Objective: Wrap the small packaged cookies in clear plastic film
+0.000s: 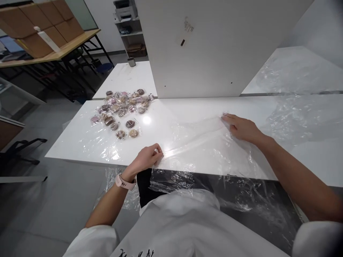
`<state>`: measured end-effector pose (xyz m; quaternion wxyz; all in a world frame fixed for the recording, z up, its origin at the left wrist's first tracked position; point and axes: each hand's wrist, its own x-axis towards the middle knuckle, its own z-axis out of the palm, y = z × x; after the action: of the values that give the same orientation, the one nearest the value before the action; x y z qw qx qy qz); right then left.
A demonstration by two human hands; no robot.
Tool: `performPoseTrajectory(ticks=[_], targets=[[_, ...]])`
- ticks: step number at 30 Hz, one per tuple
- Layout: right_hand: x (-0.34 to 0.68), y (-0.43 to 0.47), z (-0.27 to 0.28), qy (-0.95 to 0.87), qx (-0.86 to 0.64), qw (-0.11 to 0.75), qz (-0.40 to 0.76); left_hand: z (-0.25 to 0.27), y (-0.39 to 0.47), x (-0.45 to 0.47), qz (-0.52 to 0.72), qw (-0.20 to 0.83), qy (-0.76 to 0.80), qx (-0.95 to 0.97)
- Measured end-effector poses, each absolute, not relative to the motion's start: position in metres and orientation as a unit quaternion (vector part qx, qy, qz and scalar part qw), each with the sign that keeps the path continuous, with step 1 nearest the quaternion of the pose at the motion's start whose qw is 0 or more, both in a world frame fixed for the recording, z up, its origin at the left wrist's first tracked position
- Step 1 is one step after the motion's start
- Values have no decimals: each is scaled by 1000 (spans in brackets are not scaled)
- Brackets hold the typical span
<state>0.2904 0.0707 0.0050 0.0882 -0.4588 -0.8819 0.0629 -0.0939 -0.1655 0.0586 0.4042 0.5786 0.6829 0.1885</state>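
Observation:
A large sheet of clear plastic film (198, 142) lies stretched and wrinkled over the white tabletop and hangs over its front edge towards my lap. My left hand (148, 156) is closed in a pinch on the film near the table's front edge; a pale pink watch band (124, 182) circles that wrist. Farther back and to the right, my right hand (244, 129) has its fingertips on another part of the film, seemingly gripping it, with the thumb partly tucked under. Between the two hands the film forms a taut, shiny fold.
Several individually wrapped round cookies (122, 109) are heaped on the left of the white table (77, 137). A white panel (203, 50) stands upright behind. More clear film (297, 114) spreads at the right. A grey cup (131, 62) and stacked cardboard boxes (40, 26) are farther back.

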Motion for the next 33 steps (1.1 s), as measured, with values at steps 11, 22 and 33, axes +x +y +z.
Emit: performPoseTrajectory(ticks=[11, 22, 33], targets=[[266, 109, 9, -846, -512, 120, 86, 37, -76, -37, 74, 226, 622, 746], [216, 19, 47, -909, -374, 181, 25, 2, -4, -76, 44, 134, 696, 704], [229, 0, -31, -914, -385, 118, 51, 20, -112, -180, 98, 10, 840, 534]])
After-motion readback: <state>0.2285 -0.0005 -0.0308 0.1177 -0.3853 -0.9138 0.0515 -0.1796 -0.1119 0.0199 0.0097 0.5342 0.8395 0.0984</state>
